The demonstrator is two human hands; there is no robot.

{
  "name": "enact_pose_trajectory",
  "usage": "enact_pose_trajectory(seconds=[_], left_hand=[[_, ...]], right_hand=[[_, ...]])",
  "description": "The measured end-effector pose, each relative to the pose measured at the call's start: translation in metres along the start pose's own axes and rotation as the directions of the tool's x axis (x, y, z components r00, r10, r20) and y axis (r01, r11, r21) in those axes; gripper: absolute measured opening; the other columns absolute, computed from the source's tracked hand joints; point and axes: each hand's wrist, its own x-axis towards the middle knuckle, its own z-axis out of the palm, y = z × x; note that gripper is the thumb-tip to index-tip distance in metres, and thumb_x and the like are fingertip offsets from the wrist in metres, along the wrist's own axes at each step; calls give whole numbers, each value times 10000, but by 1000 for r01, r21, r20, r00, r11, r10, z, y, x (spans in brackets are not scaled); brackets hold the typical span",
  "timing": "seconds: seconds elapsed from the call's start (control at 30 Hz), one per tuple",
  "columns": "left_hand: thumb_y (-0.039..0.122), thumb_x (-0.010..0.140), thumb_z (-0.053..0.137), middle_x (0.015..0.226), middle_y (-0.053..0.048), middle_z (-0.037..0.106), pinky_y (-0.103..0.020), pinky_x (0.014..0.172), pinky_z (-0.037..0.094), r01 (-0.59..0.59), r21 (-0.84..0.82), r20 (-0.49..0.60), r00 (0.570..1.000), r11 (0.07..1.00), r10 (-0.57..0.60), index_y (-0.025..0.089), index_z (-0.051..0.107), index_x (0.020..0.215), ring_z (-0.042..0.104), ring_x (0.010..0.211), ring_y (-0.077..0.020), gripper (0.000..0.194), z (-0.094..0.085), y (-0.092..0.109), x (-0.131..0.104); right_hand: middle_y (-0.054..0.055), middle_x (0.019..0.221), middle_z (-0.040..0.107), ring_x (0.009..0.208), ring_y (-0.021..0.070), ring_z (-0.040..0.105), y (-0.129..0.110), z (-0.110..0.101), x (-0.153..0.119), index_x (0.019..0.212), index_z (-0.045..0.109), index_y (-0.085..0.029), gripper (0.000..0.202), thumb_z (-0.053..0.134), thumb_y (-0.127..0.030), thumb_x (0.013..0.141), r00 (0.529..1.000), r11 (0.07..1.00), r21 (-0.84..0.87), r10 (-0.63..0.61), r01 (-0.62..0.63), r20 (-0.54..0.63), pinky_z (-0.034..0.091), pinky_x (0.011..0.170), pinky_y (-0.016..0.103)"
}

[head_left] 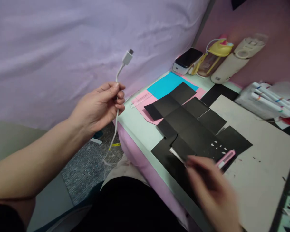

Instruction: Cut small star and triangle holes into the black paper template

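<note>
My left hand (102, 103) is closed around a white charging cable (127, 58). The plug points up above my fingers, and the cord hangs down past the table edge. My right hand (212, 190) is over the table's near side, smeared by motion, so whether its fingers hold anything cannot be made out. Beneath and beyond it lies black paper (183, 119) cut and folded into square panels, with small white cut-outs on it. A pink craft knife (226, 159) rests on the paper just past my right hand.
Blue paper (170, 85), pink paper (140, 104) and a clear ruler (142, 100) lie at the far left. Behind stand a small device with a dark screen (188, 58), a yellow-lidded bottle (214, 58) and a cream bottle (236, 61). Markers (273, 100) and a grey board (263, 154) are right.
</note>
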Motion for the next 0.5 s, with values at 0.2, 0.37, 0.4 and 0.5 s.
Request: enact_pose_trajectory(seconds=[0.2,0.37,0.4,0.5], left_hand=[[111,967,448,674,1,497,-124,499,405,102,-45,79,992,994,-99,104,615,816,466,556,-50,226,4,-19,-14],[160,952,514,683,24,498,-129,534,405,104,-72,168,982,992,-91,129,599,839,459,551,-38,144,8,-42,-20],[191,943,534,694,25,510,-139,553,416,93,-33,200,976,995,-85,142,597,850,475,564,-44,123,8,-47,-20],[316,883,608,894,-30,623,-256,753,490,-62,396,351,932,916,-89,184,606,993,600,819,-139,172,-4,-59,-21]], right_hand=[[84,1275,602,1104,207,594,-25,143,5,1294,533,-211,502,693,-246,819,797,945,305,-95,-116,597,466,984,355],[57,981,681,882,227,639,-20,209,-12,1106,601,-194,464,785,-342,706,622,975,181,-64,-126,780,500,771,322],[39,888,679,802,208,636,-19,215,-15,1025,616,-189,348,756,-309,730,614,975,157,-29,-156,789,488,717,300],[5,679,618,651,136,593,-17,225,-16,714,582,-173,167,535,-181,874,667,896,260,51,-359,744,451,657,244]])
